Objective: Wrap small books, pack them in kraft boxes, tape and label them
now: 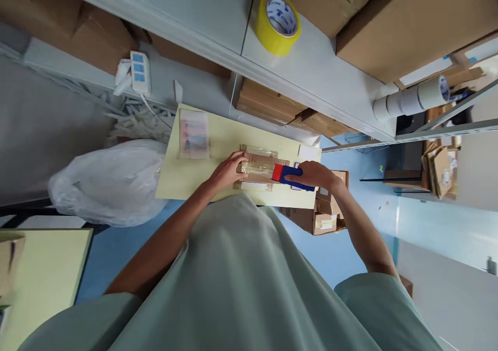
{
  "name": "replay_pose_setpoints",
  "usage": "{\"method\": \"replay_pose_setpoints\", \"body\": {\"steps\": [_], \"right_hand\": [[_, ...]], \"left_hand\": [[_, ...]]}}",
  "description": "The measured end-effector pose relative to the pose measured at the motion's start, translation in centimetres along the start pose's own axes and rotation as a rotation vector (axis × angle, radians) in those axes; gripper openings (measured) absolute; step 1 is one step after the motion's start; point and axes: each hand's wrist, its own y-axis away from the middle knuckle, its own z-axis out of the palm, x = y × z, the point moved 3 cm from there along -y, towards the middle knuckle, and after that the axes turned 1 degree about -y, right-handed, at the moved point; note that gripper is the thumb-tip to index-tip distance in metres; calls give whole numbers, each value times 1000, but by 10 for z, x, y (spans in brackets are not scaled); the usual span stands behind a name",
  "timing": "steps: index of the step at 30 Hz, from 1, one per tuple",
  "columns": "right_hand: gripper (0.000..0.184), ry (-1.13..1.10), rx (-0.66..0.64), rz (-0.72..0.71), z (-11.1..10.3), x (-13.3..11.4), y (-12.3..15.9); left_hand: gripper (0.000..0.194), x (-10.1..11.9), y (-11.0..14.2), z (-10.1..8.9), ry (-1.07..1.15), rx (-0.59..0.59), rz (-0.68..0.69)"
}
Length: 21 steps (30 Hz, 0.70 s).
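A small brown cardboard box (260, 165), partly covered in clear tape, lies on a pale yellow table (187, 177). My left hand (227, 170) rests on the box's left end with its fingers curled over the edge, pressing it down. My right hand (317, 174) is closed round the blue handle of a red and blue tape dispenser (286, 174), whose red head touches the box's right side. A flat pink packet (193, 134) lies on the table to the left of the box.
A white slip (308, 153) lies at the table's far right corner. A roll of yellow tape (277, 22) and large cardboard boxes (408, 24) stand on the shelf above. A white plastic bag (111, 181) lies left of the table, open cartons (326, 213) to its right.
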Motion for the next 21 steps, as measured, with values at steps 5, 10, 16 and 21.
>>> {"method": "replay_pose_setpoints", "body": {"steps": [5,10,16,21], "right_hand": [[69,-24,-47,-92,24,29,-47],[68,-73,-18,-163,40,36,-81],[55,-121,-12,-226,44,35,-88],[52,-144,12,-255,48,35,-88]], "left_hand": [[51,6,2,0,-72,-1,-64],[51,13,7,0,-80,27,-148],[76,19,15,24,-107,151,-353],[114,40,-2,74,-278,360,-554]]}}
